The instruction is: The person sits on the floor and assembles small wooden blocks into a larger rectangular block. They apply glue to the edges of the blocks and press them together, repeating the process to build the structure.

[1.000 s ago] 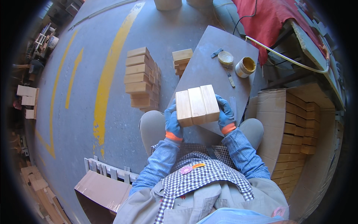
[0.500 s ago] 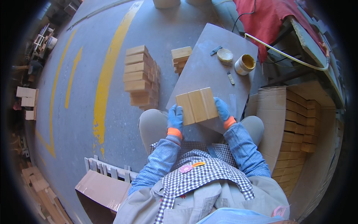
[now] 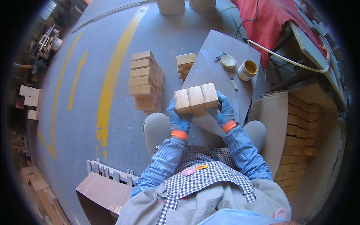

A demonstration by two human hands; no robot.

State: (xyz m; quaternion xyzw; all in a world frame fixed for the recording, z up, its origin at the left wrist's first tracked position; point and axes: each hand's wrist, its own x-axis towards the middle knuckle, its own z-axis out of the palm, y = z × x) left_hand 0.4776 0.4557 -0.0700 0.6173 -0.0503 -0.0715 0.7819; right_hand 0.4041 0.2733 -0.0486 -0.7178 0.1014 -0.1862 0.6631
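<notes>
A pale wooden block with grooves across it (image 3: 196, 98) is held above my lap, tilted so that its top and a side face show. My left hand (image 3: 177, 116), in a blue glove with an orange cuff, is closed around its left end. Gloved the same way, my right hand (image 3: 225, 111) grips the right end. Just beyond the block lies a grey board (image 3: 210, 63). On it stand an open tin of yellow-brown paste (image 3: 247, 70) and a round lid (image 3: 228, 61). A putty knife (image 3: 233, 81) and a small grey-blue piece (image 3: 219, 56) lie beside them.
Stacked wooden blocks (image 3: 144, 82) stand on the floor at the left, with a smaller pile (image 3: 186, 63) behind the board. At my right, a cardboard box (image 3: 273, 120) holds many stacked blocks. A pale hose (image 3: 288, 57) hangs from a bench with red cloth (image 3: 264, 22). Another carton (image 3: 103, 191) sits lower left.
The block has been tipped, so a side face now shows beneath its top. Both hands have turned with it, the left fingers going further under. The view has shifted slightly.
</notes>
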